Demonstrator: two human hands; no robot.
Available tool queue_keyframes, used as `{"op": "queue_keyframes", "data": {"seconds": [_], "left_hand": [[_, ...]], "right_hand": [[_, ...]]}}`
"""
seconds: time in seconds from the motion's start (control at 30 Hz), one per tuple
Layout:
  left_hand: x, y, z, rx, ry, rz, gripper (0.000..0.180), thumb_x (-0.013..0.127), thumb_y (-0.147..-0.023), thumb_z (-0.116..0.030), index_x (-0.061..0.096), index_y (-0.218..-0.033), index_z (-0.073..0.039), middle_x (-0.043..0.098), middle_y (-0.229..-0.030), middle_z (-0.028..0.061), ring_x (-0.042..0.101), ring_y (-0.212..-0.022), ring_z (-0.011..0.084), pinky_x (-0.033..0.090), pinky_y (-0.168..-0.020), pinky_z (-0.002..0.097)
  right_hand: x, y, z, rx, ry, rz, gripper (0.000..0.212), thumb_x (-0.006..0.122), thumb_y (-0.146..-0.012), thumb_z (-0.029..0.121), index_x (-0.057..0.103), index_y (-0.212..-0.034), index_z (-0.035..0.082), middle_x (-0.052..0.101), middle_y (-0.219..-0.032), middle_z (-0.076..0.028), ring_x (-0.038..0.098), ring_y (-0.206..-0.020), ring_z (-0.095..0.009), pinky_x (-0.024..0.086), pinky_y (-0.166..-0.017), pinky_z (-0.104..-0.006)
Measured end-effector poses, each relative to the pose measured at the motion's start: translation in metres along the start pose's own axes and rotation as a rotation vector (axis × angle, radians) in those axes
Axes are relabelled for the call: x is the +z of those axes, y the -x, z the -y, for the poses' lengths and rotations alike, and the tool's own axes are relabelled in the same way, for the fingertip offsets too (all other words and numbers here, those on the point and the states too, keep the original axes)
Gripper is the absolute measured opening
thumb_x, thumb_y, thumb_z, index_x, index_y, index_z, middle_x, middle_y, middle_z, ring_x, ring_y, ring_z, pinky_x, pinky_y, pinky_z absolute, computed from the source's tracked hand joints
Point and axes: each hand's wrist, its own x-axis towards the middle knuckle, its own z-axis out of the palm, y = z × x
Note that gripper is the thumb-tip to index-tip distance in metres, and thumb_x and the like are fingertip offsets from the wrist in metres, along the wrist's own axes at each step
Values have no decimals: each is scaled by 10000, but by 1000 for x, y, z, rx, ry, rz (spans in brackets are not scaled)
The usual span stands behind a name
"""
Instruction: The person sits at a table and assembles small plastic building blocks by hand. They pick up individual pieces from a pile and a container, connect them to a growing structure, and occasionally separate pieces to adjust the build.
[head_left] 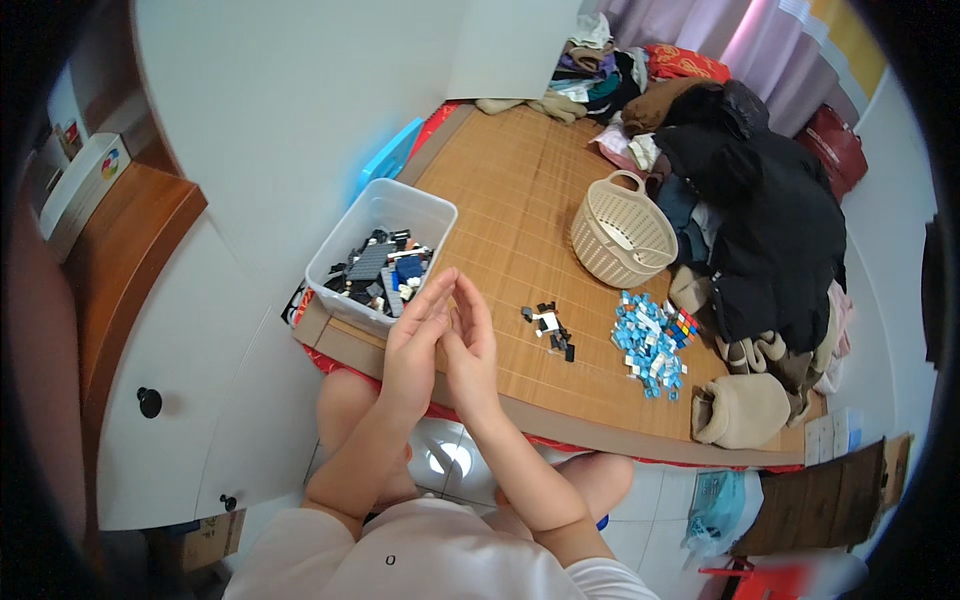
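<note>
My left hand and my right hand are raised together in front of me, at the near edge of the bamboo mat. Their palms face each other, with the fingers stretched out and the fingertips meeting at the top. No object shows in either hand, though the space between the palms is partly hidden. Just beyond and left of them stands a clear plastic bin of mixed black, grey, white and blue building bricks. To their right lies a small group of black and white bricks on the mat.
Farther right lie a pile of light-blue and white bricks and a puzzle cube. Behind them stands a beige woven basket. Heaped clothes, including a black jacket, line the right side. A blue lid leans behind the bin.
</note>
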Motion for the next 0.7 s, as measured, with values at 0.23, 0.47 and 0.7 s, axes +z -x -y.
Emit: {"op": "queue_keyframes", "data": {"seconds": [0.23,0.47,0.7], "left_hand": [[24,5,63,-294,-46,114,450,383,-871,-22,353,-1316,41,368,-1369,142,286,-1311,205,237,-1064,316],[43,12,135,-566,-102,111,496,400,-855,-41,333,-1345,-5,310,-1405,130,216,-1341,195,239,-1050,306],[44,3,168,-563,-198,85,536,386,-842,-35,288,-1368,-1,326,-1397,130,297,-1305,184,287,-1001,280]], "right_hand": [[-77,21,-8,80,109,-256,564,407,-799,-82,286,-1344,-5,305,-1392,-130,268,-1308,-222,222,-1070,-329],[-162,50,-18,98,228,-492,619,373,-744,-96,259,-1348,-24,266,-1402,-194,234,-1326,-262,177,-1084,-341],[-194,44,-26,159,348,-549,599,390,-756,-57,274,-1343,-30,288,-1391,-210,254,-1317,-282,194,-1079,-354]]}}
